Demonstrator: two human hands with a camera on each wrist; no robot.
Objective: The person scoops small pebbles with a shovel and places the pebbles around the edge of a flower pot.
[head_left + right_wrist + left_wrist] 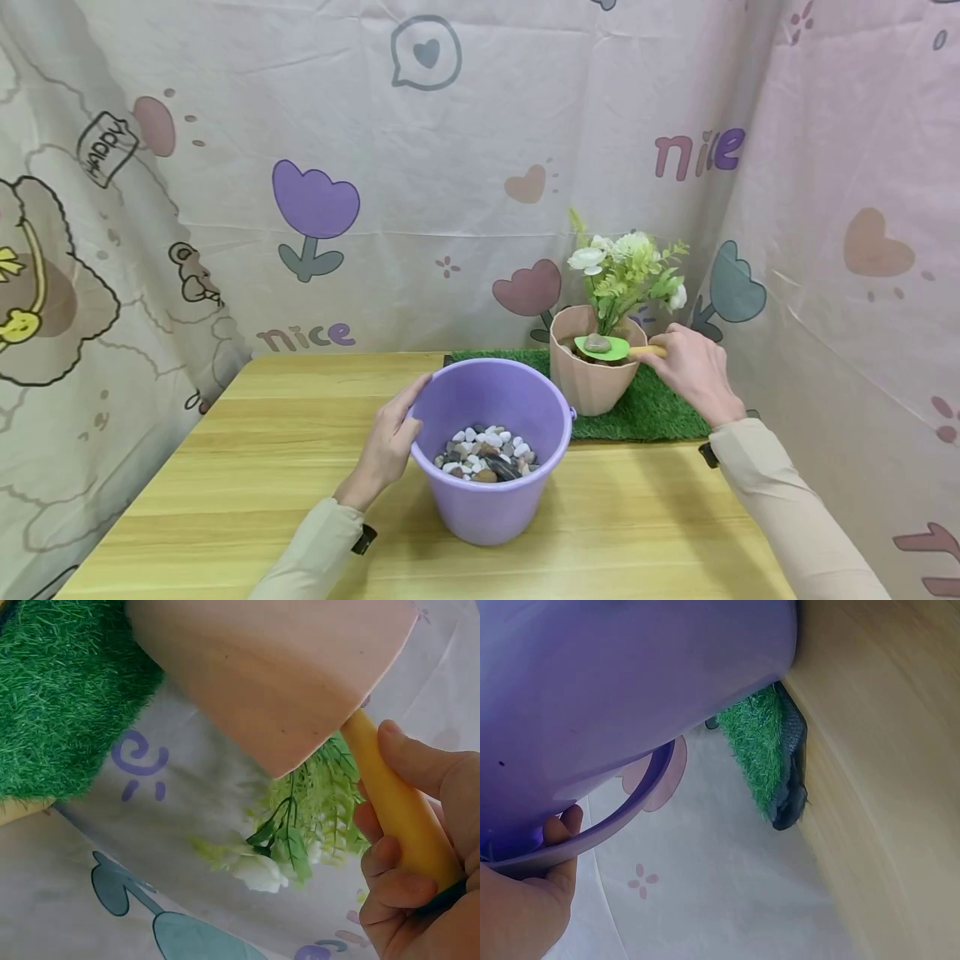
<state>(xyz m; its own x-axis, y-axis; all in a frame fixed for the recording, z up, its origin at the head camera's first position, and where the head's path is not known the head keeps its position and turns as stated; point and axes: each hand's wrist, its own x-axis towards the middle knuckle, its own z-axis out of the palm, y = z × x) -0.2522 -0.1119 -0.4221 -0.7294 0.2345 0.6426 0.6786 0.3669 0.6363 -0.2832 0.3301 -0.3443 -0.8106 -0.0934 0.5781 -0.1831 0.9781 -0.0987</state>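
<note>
A purple bucket (pixel 491 508) stands on the table, with white, grey and brown pebbles (pixel 487 454) at its bottom. My left hand (pixel 392 433) grips the bucket's left rim, thumb on the near side. The left wrist view shows those fingers curled at the bucket's curved handle (pixel 622 817). In my right hand (pixel 693 367) is a small trowel with a green blade (pixel 613 350) and a yellow handle (pixel 401 802). A grey-brown stone (pixel 597 342) lies on the blade, which is over the mouth of a pink flowerpot (pixel 592 387). Brown material shows inside the pot, partly hidden by the blade.
White flowers with green leaves (pixel 626 267) rise from the pot. Beneath it lies a green artificial-grass mat (pixel 667 412) at the table's back right. A printed curtain (pixel 450 167) hangs behind and beside the wooden table (pixel 300 433).
</note>
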